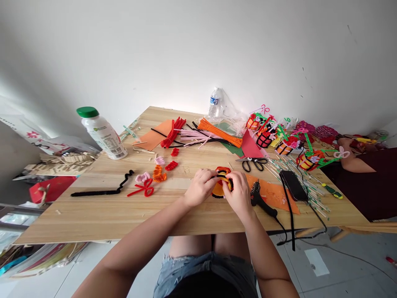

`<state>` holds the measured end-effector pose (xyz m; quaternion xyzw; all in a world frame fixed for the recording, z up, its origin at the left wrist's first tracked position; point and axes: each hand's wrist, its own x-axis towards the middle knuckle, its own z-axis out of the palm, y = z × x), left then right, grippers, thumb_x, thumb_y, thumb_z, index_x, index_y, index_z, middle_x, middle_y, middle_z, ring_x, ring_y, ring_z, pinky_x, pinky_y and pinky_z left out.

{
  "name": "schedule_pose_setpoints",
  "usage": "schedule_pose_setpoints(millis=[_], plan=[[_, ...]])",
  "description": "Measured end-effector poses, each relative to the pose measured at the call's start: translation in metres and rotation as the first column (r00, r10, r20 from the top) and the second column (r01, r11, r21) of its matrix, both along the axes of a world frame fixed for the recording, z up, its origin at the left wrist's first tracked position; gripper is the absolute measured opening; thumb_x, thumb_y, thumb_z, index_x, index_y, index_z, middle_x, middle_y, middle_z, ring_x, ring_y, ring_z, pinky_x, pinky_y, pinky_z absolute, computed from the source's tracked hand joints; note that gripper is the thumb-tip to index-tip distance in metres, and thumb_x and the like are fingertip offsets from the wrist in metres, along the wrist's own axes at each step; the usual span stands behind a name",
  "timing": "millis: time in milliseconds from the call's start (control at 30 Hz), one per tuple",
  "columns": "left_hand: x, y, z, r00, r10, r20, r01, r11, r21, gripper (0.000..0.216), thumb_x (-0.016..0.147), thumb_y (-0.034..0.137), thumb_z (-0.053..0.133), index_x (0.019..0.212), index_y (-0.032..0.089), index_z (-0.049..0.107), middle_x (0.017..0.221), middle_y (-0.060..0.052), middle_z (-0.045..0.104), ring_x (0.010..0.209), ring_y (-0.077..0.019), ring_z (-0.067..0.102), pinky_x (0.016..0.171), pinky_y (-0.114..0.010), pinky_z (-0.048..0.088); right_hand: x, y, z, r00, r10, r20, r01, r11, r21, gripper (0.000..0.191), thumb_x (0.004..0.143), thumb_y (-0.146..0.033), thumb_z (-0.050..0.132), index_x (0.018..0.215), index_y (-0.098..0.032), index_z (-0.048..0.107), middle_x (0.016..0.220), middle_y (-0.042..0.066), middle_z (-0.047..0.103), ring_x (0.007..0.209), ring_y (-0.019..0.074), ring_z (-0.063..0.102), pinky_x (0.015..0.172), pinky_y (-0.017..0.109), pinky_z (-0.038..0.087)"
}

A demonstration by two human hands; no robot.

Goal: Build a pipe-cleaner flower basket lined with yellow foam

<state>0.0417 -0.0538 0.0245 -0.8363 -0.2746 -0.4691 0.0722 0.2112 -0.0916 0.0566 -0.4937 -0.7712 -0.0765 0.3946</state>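
Between both hands (pixel 200 188) (pixel 239 193); round piece (pixel 218 190) (orange)

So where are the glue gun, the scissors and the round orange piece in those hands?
Glue gun (pixel 261 202): head view, on its black body.
Scissors (pixel 249 159): head view, where handles meet blades.
Round orange piece (pixel 218 190): head view, on its lower orange part.

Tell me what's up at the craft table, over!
Left hand and right hand both gripping the orange, yellow and black piece. Glue gun close beside the right hand, might get bumped. Scissors lying farther back.
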Motion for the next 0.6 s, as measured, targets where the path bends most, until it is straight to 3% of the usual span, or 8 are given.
schedule_pose_setpoints(millis=[333,600], plan=[[0.0,0.001,-0.002,1.0,-0.007,0.005,0.007,1.0,-0.014,0.021,0.092,0.013,0.045,0.104,0.017,0.062,0.104,-0.011,0.065,0.091,-0.0192,0.058,0.077,-0.033,0.045,0.001,-0.001,0.002,1.0,0.0,-0.022,0.001,1.0,0.011,0.01,0.088,-0.017,0.05,0.097,-0.02,0.052,0.096,0.01,0.059,0.096,0.0242,0.056,0.085,0.041,0.05],[0.0,0.001,-0.003,1.0,-0.012,-0.001,0.012,0.999,-0.046,0.025,0.094,0.016,0.041,0.107,0.019,0.063,0.105,-0.011,0.065,0.091,-0.0195,0.058,0.077,-0.035,0.045,0.001,-0.009,-0.004,0.994,-0.092,-0.061,0.093,0.995,0.022,0.01,0.087,-0.014,0.047,0.093,-0.021,0.05,0.088,0.008,0.057,0.087,0.0233,0.055,0.076,0.038,0.049]])
